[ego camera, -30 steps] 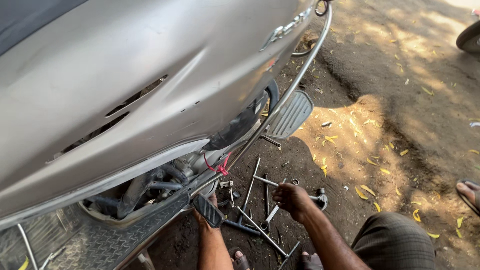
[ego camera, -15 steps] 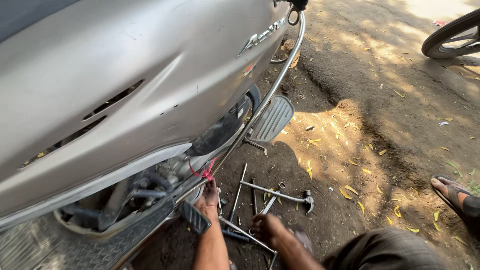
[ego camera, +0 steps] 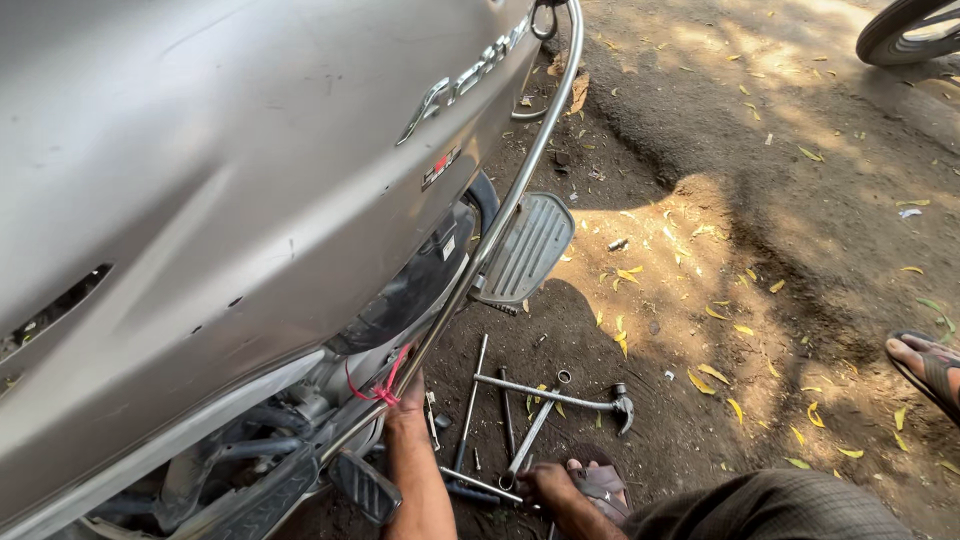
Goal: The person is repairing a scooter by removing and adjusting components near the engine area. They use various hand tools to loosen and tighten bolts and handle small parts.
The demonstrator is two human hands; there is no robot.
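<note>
The right hand [ego camera: 545,482], at six o'clock, is picking from the tools [ego camera: 520,420] on the dirt, fingers curled on a rod's [ego camera: 478,485] end. Next it needs a firm lift. The left hand [ego camera: 408,398], at seven, presses the scooter's [ego camera: 230,200] guard rail [ego camera: 500,215]; finger spread unclear. No containers visible

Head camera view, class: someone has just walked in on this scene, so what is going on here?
A person crouches on bare dirt beside a silver scooter. Their left hand reaches up against the chrome guard rail near a red tie by the exposed engine. Their right hand rests low on the ground among long metal tools, touching one of them. A folded-out footrest hangs above the tools. Another person's sandalled foot shows at the right edge.
</note>
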